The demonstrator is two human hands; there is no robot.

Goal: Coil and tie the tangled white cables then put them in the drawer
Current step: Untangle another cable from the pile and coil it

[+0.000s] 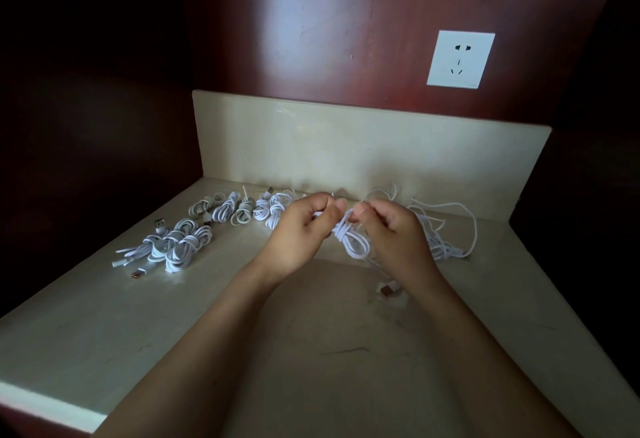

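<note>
Left hand (298,229) and right hand (391,229) both pinch a half-knotted coil (353,243), below-left of the socket (460,59). Tied bundles (180,247) lie on the counter (311,351) far left of the socket, and a loose tangle (440,240) directly below it is yet to coil. Drawer not in view, so probably nothing is stowed; roughly two-thirds done.

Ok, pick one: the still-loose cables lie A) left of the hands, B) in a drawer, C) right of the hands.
C: loose cables sprawl beyond the right hand; tied bundles lie past the left hand; both hold a coil.
</note>
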